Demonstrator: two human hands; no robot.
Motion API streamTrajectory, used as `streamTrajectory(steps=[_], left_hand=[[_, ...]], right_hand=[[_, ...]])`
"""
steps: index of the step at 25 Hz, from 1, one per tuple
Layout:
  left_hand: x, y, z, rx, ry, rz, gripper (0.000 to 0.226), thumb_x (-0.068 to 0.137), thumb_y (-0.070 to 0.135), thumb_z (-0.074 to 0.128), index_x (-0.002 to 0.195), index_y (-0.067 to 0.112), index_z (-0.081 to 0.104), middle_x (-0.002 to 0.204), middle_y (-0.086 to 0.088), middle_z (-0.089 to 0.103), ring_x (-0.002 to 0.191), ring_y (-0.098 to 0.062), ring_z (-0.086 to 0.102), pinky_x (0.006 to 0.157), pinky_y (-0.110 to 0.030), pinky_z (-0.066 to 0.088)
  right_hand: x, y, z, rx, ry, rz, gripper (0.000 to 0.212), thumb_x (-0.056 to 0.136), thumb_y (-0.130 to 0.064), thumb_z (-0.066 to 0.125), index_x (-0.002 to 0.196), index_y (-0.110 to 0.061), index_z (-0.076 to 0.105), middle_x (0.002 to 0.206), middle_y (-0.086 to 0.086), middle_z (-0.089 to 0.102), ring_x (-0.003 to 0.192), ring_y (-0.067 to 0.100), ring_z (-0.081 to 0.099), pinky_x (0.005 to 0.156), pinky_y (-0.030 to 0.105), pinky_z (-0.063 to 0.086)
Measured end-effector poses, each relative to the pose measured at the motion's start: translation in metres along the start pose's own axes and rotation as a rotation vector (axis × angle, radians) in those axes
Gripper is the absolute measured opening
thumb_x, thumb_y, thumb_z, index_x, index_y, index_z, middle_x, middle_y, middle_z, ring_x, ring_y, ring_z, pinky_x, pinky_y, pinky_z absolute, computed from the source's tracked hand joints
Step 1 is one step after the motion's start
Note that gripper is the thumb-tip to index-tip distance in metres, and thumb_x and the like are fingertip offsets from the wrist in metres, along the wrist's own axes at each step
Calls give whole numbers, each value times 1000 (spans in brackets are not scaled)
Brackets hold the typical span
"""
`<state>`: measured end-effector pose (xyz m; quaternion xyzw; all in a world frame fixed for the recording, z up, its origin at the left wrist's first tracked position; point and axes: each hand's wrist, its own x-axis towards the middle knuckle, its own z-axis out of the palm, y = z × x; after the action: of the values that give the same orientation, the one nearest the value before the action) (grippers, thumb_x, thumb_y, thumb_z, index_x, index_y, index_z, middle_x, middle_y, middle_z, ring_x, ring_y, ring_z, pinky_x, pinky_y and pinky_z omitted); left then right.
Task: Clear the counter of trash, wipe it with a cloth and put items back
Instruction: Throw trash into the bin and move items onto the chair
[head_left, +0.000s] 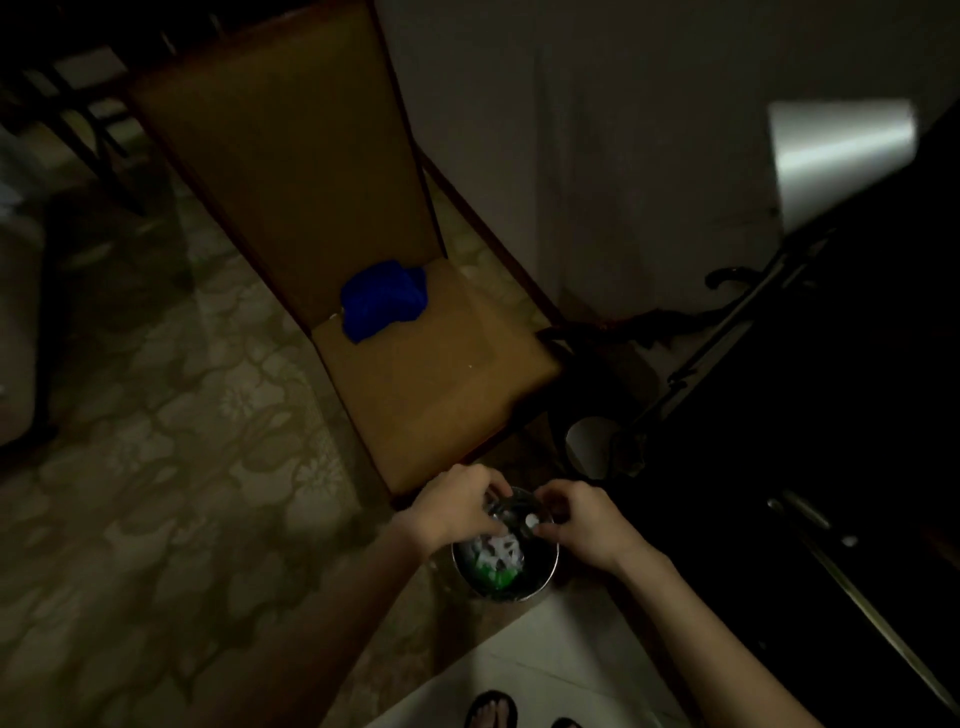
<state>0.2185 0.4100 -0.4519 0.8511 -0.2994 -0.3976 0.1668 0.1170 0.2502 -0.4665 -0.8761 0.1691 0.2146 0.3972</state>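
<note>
A small round metal bin (551, 569) stands on the floor between the chair and the dark counter. White crumpled trash (497, 550) and a green scrap (493, 578) lie inside it. My left hand (454, 506) is curled around a clear, glassy item (506, 512) held over the bin's mouth. My right hand (589, 525) pinches the item's other side, next to a small white round piece (530, 519). The dim light hides what the item is. A crumpled blue cloth (382, 301) lies at the back of the chair seat.
A tall-backed chair (441, 395) with tan upholstery stands just beyond the bin. The dark counter (831, 441) runs along the right, with a white lampshade (841, 156) above it. Patterned carpet (182, 467) covers the left floor; a sandalled foot (491, 709) shows on pale tile below.
</note>
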Motion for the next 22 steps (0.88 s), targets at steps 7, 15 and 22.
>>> streamTrajectory(steps=[7,15,22], left_hand=[[-96,141,-131,154,-6,266,45,79,29,77,121,25,61,119,4,63,102,-9,61,90,-33,54],[-150,309,-192,442,20,520,45,73,31,81,115,25,65,113,8,67,102,-6,62,94,-28,50],[-153,446,-154,497,-44,647,43,76,24,80,116,23,64,112,7,68,96,-4,63,89,-22,51]], right_hand=[[-119,-94,-146,-77,187,-81,40,82,-30,71,119,-23,60,112,-5,65,103,8,61,89,25,50],[-268,-115,-267,-86,483,-99,38,78,-27,75,113,-19,65,103,-7,68,92,7,65,85,24,52],[-381,-54,-321,-49,612,-8,35,80,-25,74,113,-19,64,106,-4,67,93,8,65,85,27,54]])
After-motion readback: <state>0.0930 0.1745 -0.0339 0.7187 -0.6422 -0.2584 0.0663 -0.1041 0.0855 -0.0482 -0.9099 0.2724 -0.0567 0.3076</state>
